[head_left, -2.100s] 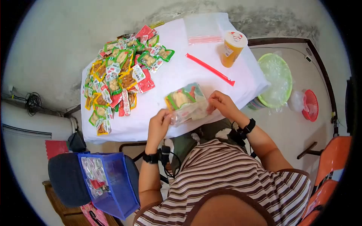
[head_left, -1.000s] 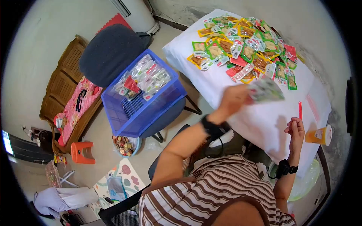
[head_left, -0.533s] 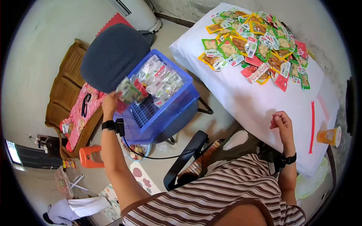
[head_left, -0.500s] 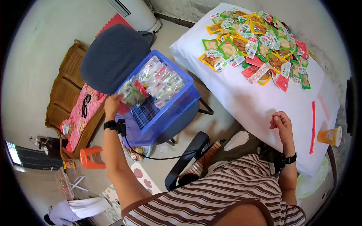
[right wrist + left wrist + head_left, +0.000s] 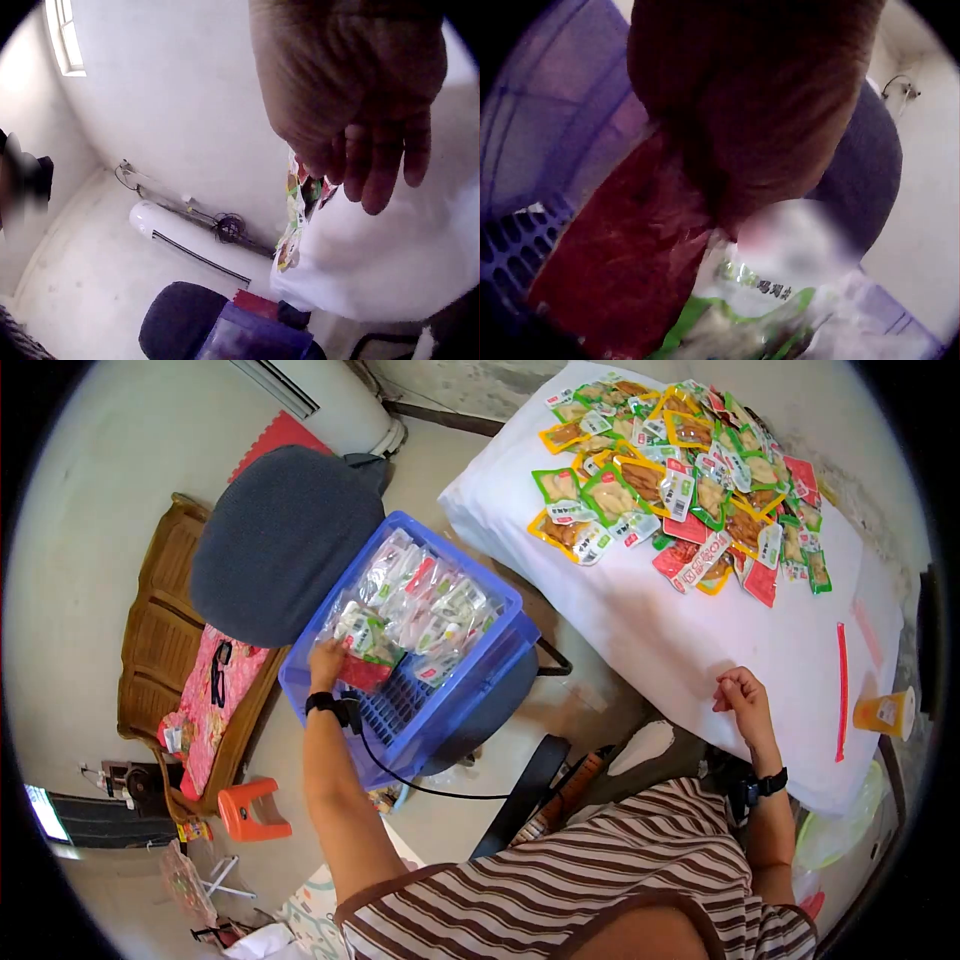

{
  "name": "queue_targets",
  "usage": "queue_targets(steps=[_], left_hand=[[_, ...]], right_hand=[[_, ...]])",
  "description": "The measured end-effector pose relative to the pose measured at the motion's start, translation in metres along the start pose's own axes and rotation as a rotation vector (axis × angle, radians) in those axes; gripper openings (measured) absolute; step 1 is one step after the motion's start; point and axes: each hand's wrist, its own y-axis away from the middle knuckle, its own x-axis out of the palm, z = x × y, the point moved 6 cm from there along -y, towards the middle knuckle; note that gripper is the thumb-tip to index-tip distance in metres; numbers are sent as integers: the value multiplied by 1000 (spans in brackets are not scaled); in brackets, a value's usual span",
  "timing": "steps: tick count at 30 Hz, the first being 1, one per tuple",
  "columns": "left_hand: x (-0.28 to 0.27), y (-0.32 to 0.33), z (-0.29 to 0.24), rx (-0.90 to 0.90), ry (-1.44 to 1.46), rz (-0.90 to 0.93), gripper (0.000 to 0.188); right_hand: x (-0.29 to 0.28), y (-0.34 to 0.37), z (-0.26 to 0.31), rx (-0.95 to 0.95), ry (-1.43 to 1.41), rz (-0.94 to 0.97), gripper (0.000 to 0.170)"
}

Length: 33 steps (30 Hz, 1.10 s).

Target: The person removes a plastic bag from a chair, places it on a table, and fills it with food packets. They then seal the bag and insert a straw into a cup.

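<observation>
My left hand [image 5: 327, 663] is inside the near left end of a blue plastic basket [image 5: 462, 695], pinching the edge of a clear bag of snack packets [image 5: 366, 638]. Red and green-white packets show through its film. In the left wrist view, the hand [image 5: 757, 97] covers part of the bag, and a red packet [image 5: 622, 262] lies beside it; the fingertips are hidden. Similar filled bags [image 5: 430, 595] lie against this one. Over the white-covered table [image 5: 640, 630], my right hand [image 5: 742, 695] holds nothing, its fingers loosely curled.
A heap of loose snack packets [image 5: 680, 480] covers the table's far part. A red strip [image 5: 841, 690] and a drink cup [image 5: 884, 713] are at the right. The basket sits on a dark chair [image 5: 290, 550]; an orange stool [image 5: 254, 810] stands on the floor.
My left hand carried the bag from the table leftward to the basket and lowered it in beside the other bags. The right hand let go of the bag and stayed over the table.
</observation>
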Motion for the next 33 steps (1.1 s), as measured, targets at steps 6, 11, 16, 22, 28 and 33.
queue_targets(steps=[6, 11, 16, 22, 28, 33], left_hand=[[-1, 9, -25, 3, -258, -79, 36], [7, 13, -41, 39, -475, -128, 41], [-11, 27, -80, -79, -570, -246, 30], [-65, -17, -84, 33, -394, -209, 35], [-43, 10, -310, 405, 507, -333, 29], [124, 85, -511, 574, 787, 194, 37]], right_hand=[[4, 3, -6, 15, 4, 18, 14], [-2, 12, 2, -39, -6, 0, 14], [-23, 25, -17, -32, 19, -30, 13], [-78, 61, -21, -71, 57, -272, 13], [-200, 120, 23, -488, 1102, -1261, 20], [-264, 98, -31, 53, 1224, -1040, 17]])
